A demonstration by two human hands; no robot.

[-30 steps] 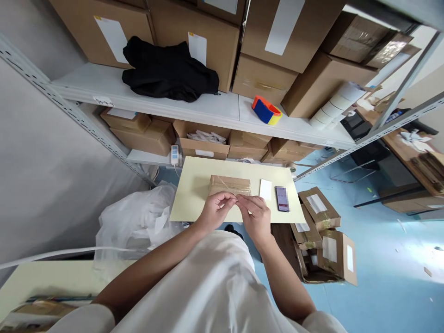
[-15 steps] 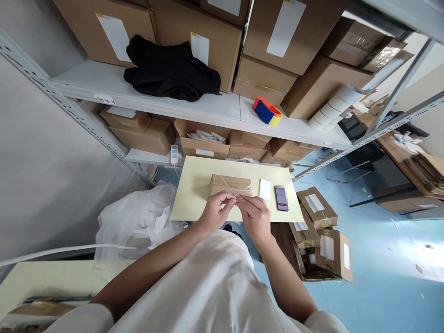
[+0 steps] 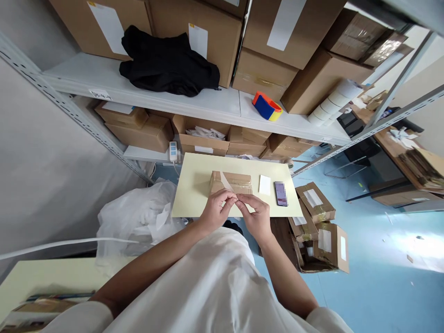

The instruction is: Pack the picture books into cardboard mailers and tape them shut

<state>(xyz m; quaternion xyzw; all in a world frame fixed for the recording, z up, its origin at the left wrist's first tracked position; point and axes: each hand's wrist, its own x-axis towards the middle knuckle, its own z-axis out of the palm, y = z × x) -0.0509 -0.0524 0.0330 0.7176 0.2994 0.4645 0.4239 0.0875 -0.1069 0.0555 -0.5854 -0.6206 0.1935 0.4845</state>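
My left hand (image 3: 218, 209) and my right hand (image 3: 255, 213) meet at the fingertips just over the front edge of the small table. Both are closed in a pinch around the near end of a narrow pale strip (image 3: 226, 181). That strip slants up and left in front of a taped cardboard box (image 3: 242, 181); whether it touches the box I cannot tell, and its held end is hidden by my fingers. The box lies just beyond my hands on the cream tabletop (image 3: 192, 203). To its right are a white card (image 3: 264, 185) and a phone (image 3: 280, 193).
Behind the table stands a metal shelf (image 3: 208, 107) with cartons, a black cloth (image 3: 169, 62), a colourful band (image 3: 266, 107) and white rolls (image 3: 335, 104). A clear plastic bag (image 3: 135, 212) is at the left. Cardboard boxes (image 3: 322, 236) lie on the floor at the right.
The pale strip has turned from nearly edge-on to showing its broader face. My right fingers have shifted and opened out slightly at the knuckles. The whole view has tilted a little.
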